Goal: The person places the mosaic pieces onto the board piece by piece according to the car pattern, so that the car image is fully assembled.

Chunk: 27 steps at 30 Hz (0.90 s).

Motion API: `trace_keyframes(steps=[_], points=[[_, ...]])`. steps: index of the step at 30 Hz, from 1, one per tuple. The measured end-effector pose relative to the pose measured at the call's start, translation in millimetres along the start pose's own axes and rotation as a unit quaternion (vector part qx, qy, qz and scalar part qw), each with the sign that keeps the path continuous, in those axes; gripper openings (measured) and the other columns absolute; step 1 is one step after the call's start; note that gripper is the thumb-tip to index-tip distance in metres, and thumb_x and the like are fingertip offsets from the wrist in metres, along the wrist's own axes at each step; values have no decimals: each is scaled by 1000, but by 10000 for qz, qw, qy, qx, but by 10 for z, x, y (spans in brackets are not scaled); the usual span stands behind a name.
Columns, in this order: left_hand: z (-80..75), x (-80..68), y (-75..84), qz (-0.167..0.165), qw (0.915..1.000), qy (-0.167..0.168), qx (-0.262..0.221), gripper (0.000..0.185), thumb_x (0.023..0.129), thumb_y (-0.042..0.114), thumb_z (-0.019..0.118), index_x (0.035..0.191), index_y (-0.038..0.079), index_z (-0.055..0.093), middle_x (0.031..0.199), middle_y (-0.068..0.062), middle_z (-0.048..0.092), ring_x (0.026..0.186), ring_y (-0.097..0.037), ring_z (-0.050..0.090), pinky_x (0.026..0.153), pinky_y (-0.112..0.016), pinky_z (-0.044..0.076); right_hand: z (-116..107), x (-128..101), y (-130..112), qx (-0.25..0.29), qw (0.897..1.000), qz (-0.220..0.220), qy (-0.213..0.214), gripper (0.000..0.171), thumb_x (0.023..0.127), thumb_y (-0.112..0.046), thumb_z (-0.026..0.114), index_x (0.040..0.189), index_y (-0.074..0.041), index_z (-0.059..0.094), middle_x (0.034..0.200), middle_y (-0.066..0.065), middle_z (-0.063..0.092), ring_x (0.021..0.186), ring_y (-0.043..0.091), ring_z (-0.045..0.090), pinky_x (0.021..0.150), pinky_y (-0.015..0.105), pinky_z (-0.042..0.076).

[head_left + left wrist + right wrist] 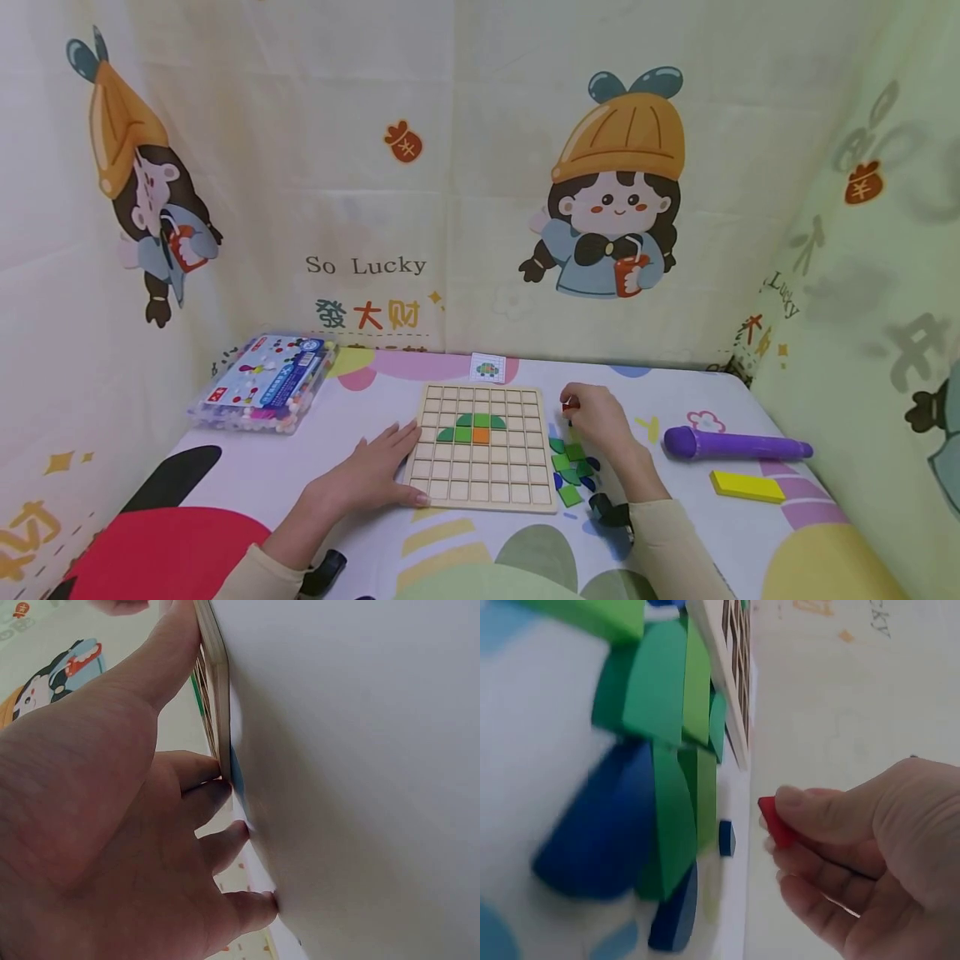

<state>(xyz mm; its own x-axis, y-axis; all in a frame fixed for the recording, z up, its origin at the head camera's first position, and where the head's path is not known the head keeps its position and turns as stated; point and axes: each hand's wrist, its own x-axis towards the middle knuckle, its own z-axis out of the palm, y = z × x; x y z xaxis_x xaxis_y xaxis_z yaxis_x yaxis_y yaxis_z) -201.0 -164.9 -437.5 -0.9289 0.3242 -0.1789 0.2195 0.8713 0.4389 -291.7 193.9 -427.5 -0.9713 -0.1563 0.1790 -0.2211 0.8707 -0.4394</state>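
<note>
A square wooden grid board [480,483] lies flat on the table. Near its middle, green pieces [462,434] and an orange square [481,436] sit in cells. My left hand [372,468] rests at the board's left edge, fingers spread, thumb on the near corner; the left wrist view shows fingertips touching edge and table. My right hand [600,421], beyond the board's right edge, pinches a small red block [778,823] between thumb and fingers. Below that hand, green blocks [656,690] and dark blue blocks [600,825] lie in a loose pile beside the board.
A small pattern card [487,367] lies behind the board. At the back left stands a clear plastic box [262,383] of colourful pieces. A purple microphone-shaped object [738,444] and a yellow bar [747,487] lie on the right. Printed cloth [480,208] surrounds the table.
</note>
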Motion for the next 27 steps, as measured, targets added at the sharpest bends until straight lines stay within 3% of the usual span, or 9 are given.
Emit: trace_keyframes(steps=[6, 12, 22, 27], points=[[3, 5, -5, 3, 10000, -8, 25, 111, 72, 64, 77, 157, 10, 30, 165, -5, 26, 153, -38, 20, 115, -74, 13, 88, -16, -116, 427, 9989, -174, -79, 15, 86, -2, 73, 99, -8, 73, 91, 5, 73, 80, 18, 60, 81, 39, 58], [-15, -8, 21, -21, 10000, -13, 2, 111, 72, 63, 78, 156, 10, 30, 165, -6, 27, 153, -39, 20, 115, -75, 13, 195, -34, -228, 1032, 9930, -499, -274, 15, 85, 2, 73, 96, -8, 74, 89, 4, 73, 77, 14, 61, 73, 32, 58], [-27, -5, 36, -16, 10000, -18, 18, 111, 71, 62, 79, 156, 10, 31, 165, -5, 27, 153, -39, 20, 114, -75, 13, 267, -85, -493, 1350, 9869, -744, -485, 19, 84, 5, 71, 95, -9, 74, 88, 0, 71, 80, 13, 62, 77, 31, 58], [-23, -12, 27, 3, 10000, -18, -34, 111, 71, 62, 79, 156, 10, 31, 165, -6, 27, 153, -38, 19, 114, -75, 14, 300, -119, -638, 1341, 9843, -939, -656, 17, 84, 6, 71, 94, -7, 73, 86, 3, 71, 77, 13, 59, 72, 28, 55]])
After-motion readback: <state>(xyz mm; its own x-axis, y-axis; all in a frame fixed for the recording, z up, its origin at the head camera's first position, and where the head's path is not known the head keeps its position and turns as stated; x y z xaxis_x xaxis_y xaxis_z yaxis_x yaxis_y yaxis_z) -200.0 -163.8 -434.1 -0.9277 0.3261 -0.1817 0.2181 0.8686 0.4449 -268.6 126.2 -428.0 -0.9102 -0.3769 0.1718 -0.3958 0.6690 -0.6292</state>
